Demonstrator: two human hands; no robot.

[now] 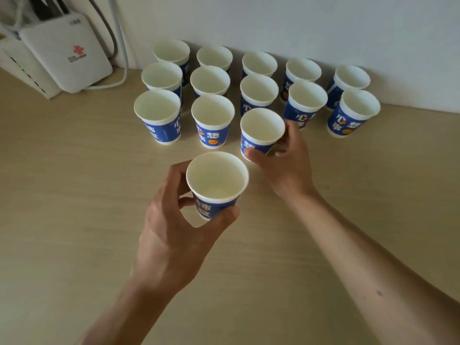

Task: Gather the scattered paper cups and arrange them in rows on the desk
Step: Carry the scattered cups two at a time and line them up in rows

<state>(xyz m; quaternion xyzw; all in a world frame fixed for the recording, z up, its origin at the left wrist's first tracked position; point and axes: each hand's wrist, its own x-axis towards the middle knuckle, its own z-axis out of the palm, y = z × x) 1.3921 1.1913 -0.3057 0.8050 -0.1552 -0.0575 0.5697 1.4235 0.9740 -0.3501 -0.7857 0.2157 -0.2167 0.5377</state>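
Desk (74,195): pale wood-grain top that runs back to a white wall (323,26).
Rows of cups (210,80): twelve stand free and upright near the wall, mouths up. Five are at the back, five in the middle and two at the front left.
White box (67,53): leans in the far left corner, with grey cables (119,33) behind it.
My left hand (174,227): fingers and thumb curled round the near cup (217,175), which I hold upright in front of the rows and apart from them.
My right hand (286,160): grips the front-row cup (262,125) low on its side, just right of the two front cups. My thumb hides its base.
Cup print: blue band with white characters. 心想 is readable on several cups, beside an orange smiley face.
Box logo: red knot-shaped mark. The line under it is too blurred to read.
Green light (22,68): a small dot lit on the box's left edge.
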